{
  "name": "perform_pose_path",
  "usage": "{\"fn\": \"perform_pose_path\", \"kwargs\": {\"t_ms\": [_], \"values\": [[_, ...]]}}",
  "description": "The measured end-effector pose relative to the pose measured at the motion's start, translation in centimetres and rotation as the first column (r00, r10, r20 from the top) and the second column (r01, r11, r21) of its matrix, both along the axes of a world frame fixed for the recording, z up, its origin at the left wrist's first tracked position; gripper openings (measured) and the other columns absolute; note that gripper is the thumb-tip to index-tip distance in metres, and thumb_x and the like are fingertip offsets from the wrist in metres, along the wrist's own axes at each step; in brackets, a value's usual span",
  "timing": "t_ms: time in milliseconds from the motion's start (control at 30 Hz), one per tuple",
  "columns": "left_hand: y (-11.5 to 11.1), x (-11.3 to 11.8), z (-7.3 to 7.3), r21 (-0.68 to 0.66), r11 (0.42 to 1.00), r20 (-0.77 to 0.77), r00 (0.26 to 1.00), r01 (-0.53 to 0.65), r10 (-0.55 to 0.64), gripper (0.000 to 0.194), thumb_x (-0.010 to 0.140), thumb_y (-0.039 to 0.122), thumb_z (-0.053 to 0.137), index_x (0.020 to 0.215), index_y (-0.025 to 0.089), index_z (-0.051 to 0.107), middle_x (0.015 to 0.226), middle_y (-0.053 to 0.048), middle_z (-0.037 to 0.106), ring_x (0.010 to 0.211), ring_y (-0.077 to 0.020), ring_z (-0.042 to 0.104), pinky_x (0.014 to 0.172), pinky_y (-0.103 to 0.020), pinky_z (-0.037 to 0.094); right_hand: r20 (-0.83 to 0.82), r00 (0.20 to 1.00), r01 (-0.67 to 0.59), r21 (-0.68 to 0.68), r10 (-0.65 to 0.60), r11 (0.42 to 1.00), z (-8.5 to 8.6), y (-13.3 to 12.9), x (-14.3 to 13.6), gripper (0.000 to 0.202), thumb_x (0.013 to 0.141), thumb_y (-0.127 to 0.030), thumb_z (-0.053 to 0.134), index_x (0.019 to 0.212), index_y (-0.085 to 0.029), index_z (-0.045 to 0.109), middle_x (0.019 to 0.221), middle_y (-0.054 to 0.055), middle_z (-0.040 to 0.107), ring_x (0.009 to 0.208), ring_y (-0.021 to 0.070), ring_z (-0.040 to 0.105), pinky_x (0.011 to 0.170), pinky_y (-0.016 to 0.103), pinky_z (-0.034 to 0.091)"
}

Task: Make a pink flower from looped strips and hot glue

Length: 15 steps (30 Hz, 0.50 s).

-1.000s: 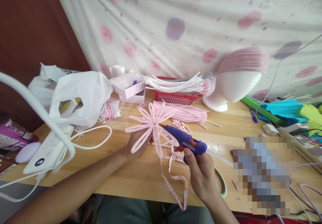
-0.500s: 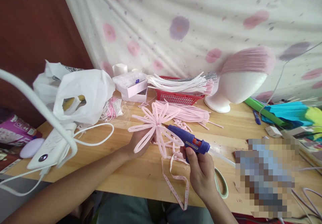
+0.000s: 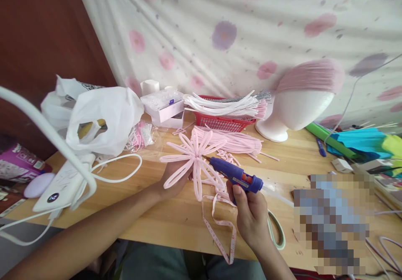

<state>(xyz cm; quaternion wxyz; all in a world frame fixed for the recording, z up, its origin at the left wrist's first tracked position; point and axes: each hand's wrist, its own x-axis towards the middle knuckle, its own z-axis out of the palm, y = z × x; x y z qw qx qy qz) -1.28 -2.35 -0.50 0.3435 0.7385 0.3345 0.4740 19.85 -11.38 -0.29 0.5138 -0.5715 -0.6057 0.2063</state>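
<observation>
A pale pink pipe-cleaner flower (image 3: 197, 156) with several looped petals is held up above the table by my left hand (image 3: 176, 178). The petals hide most of that hand's fingers, which are closed behind the flower. In my right hand (image 3: 249, 211) is a blue glue gun (image 3: 235, 174), its handle wrapped by my fingers. The nozzle points left, close to the flower's centre; I cannot tell whether it touches. A clear glue stick (image 3: 278, 196) sticks out of the gun's back end. Beneath the flower, a pink measuring tape (image 3: 232, 242) lies in loose curves.
Behind the flower lies a bundle of pink pipe cleaners (image 3: 238, 141), with a red basket (image 3: 224, 124) of white ones beyond. A foam head (image 3: 301, 108) stands at the back right. Left are a plastic bag (image 3: 103, 120) and a power strip (image 3: 64, 183). A tape roll (image 3: 281, 234) lies near my right wrist.
The flower has turned slightly in my left hand, shifting its petals. My right hand and the glue gun have stayed nearly in place, the nozzle still near the centre.
</observation>
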Motion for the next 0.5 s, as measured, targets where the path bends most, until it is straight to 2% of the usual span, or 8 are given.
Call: {"fn": "perform_pose_path", "kwargs": {"t_ms": [167, 367, 500], "values": [[-0.04, -0.04, -0.18, 0.006, 1.0, 0.015, 1.0, 0.002, -0.002, 0.05, 0.101, 0.044, 0.042, 0.059, 0.019, 0.056, 0.058, -0.003, 0.065, 0.055, -0.0163, 0.062, 0.059, -0.029, 0.055, -0.016, 1.0, -0.024, -0.06, 0.023, 0.998, 0.1, 0.16, 0.01, 0.035, 0.098, -0.045, 0.052, 0.074, -0.02, 0.057, 0.064, 0.0, 0.056, 0.062, 0.0154, 0.052, 0.058, 0.026, 0.041], [-0.06, -0.14, -0.01, 0.003, 1.0, -0.008, 1.0, -0.006, 0.006, 0.049, 0.101, 0.042, 0.042, 0.06, 0.02, 0.056, 0.059, -0.003, 0.065, 0.056, -0.0157, 0.062, 0.06, -0.029, 0.055, 0.021, 1.0, -0.014, -0.035, 0.015, 0.999, 0.44, -0.04, 0.03, 0.04, 0.096, -0.049, 0.054, 0.067, -0.022, 0.057, 0.057, 0.0, 0.053, 0.064, 0.0195, 0.057, 0.057, 0.028, 0.045], [-0.04, -0.22, 0.05, 0.044, 0.999, -0.02, 1.0, -0.015, 0.016, 0.049, 0.102, 0.041, 0.04, 0.061, 0.019, 0.058, 0.058, -0.003, 0.065, 0.055, -0.0162, 0.063, 0.06, -0.029, 0.055, 0.076, 0.997, -0.014, -0.028, 0.016, 1.0, 1.03, -0.12, -0.14, 0.041, 0.095, -0.045, 0.054, 0.061, -0.024, 0.052, 0.053, -0.001, 0.048, 0.062, 0.0199, 0.057, 0.059, 0.029, 0.046]]}}
